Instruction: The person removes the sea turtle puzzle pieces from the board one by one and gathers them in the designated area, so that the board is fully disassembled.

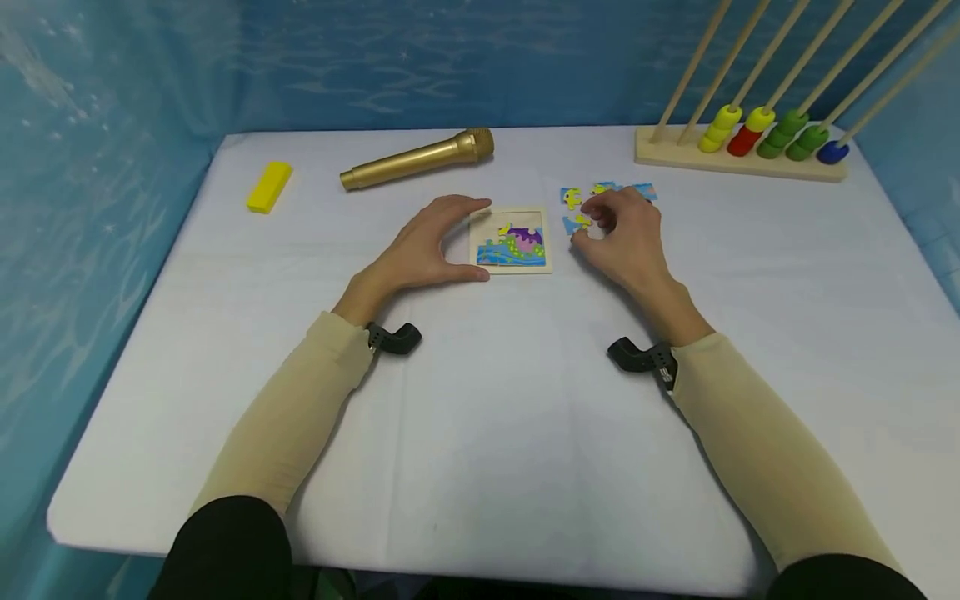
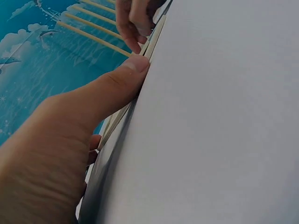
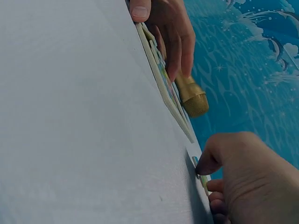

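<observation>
A small square wooden puzzle board point(image 1: 510, 270) lies on the table, its lower part filled with a colourful picture point(image 1: 517, 247). My left hand point(image 1: 422, 250) holds the board from its left side, thumb at the near edge and fingers at the far edge. In the left wrist view the thumb point(image 2: 126, 77) presses on the board's rim. To the right of the board, my right hand point(image 1: 626, 237) pinches a blue-and-yellow puzzle piece point(image 1: 572, 225) between thumb and forefinger, low at the table. More loose puzzle pieces point(image 1: 572, 197) lie just beyond, partly hidden by that hand.
Behind the board lies a gold microphone point(image 1: 416, 161). A yellow block point(image 1: 269, 187) sits at the back left. The wooden bead stand point(image 1: 742, 162), with tall rods and coloured beads, occupies the back right of the white-covered table point(image 1: 480, 433).
</observation>
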`<state>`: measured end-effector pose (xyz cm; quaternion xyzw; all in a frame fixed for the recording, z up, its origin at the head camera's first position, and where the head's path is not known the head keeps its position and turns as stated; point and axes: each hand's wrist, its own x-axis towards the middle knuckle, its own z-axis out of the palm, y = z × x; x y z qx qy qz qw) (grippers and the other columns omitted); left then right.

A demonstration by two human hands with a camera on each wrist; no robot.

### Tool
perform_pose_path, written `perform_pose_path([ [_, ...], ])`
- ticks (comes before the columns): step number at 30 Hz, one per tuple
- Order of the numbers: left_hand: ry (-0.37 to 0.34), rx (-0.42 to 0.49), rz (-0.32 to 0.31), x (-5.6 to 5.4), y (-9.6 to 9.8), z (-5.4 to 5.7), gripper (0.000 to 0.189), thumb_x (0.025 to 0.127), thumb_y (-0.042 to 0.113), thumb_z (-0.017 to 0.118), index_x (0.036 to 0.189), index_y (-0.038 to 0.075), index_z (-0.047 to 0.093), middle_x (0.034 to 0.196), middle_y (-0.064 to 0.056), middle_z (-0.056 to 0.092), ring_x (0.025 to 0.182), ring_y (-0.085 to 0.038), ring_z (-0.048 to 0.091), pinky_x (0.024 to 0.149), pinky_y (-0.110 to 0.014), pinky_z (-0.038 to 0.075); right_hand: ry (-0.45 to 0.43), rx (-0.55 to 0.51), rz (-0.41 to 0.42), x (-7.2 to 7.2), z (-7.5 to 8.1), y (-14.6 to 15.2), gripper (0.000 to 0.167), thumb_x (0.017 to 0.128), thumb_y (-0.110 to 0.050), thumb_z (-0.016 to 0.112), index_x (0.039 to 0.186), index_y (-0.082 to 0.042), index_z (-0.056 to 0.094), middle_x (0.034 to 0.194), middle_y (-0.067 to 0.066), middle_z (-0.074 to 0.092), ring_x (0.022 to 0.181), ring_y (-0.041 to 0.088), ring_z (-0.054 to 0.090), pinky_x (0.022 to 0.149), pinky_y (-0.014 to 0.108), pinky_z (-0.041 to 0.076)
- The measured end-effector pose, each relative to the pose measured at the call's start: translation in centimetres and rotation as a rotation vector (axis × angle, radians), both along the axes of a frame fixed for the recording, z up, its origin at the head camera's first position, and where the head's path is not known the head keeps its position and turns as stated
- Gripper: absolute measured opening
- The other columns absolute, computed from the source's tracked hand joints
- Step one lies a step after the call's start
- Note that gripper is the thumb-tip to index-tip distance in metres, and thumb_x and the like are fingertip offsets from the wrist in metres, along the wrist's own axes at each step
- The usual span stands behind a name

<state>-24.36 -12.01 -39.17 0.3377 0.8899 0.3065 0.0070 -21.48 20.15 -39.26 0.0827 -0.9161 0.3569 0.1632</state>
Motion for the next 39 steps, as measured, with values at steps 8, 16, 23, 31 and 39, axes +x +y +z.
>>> perform_pose_path([
  [8, 0.020, 0.006, 0.019, -0.1, 0.3, -0.1, 0.096, 0.077, 0.062, 0.088, 0.157, 0.026, 0.049, 0.160, 0.004, 0.049, 0.153, -0.014, 0.036, 0.127, -0.045, 0.029, 0.085, -0.009, -0.014, -0.2, -0.3, 0.0, 0.020, 0.087, -0.003, 0.070, 0.104, 0.006, 0.074, 0.092, 0.021, 0.065, 0.084, 0.033, 0.060, 0.082, 0.033, 0.040],
  [16, 0.024, -0.018, 0.032, 0.2, -0.1, -0.2, 0.092, 0.077, 0.062, 0.089, 0.154, 0.025, 0.054, 0.156, 0.004, 0.052, 0.151, -0.015, 0.038, 0.127, -0.044, 0.028, 0.245, -0.119, 0.112, 0.3, -0.6, -2.9, 0.016, 0.090, 0.000, 0.068, 0.104, 0.005, 0.075, 0.094, 0.021, 0.069, 0.084, 0.032, 0.062, 0.076, 0.029, 0.041],
  [23, 0.015, 0.010, 0.059, 0.2, -0.4, 0.1, 0.068, 0.095, 0.052, 0.074, 0.153, 0.021, 0.055, 0.158, 0.000, 0.052, 0.152, -0.016, 0.038, 0.128, -0.042, 0.027, 0.110, -0.092, 0.281, 0.4, -0.3, -6.4, 0.026, 0.093, -0.015, 0.078, 0.115, -0.001, 0.074, 0.108, 0.016, 0.069, 0.100, 0.029, 0.062, 0.089, 0.040, 0.046],
  [31, 0.024, 0.044, 0.061, -0.1, -0.3, -0.3, 0.062, 0.096, 0.047, 0.074, 0.149, 0.018, 0.058, 0.155, 0.000, 0.055, 0.151, -0.015, 0.040, 0.128, -0.038, 0.027, 0.057, -0.023, 0.306, -0.7, -0.6, -6.8, 0.029, 0.091, -0.020, 0.081, 0.113, -0.002, 0.076, 0.110, 0.015, 0.066, 0.111, 0.031, 0.056, 0.095, 0.047, 0.045],
  [39, 0.025, 0.028, 0.054, 0.0, -0.7, 0.0, 0.062, 0.095, 0.046, 0.076, 0.147, 0.016, 0.060, 0.156, -0.001, 0.054, 0.152, -0.017, 0.039, 0.128, -0.039, 0.027, -0.005, 0.010, 0.328, -0.6, -0.3, -7.2, 0.035, 0.092, -0.023, 0.082, 0.119, -0.003, 0.074, 0.116, 0.014, 0.066, 0.114, 0.031, 0.052, 0.099, 0.047, 0.044],
])
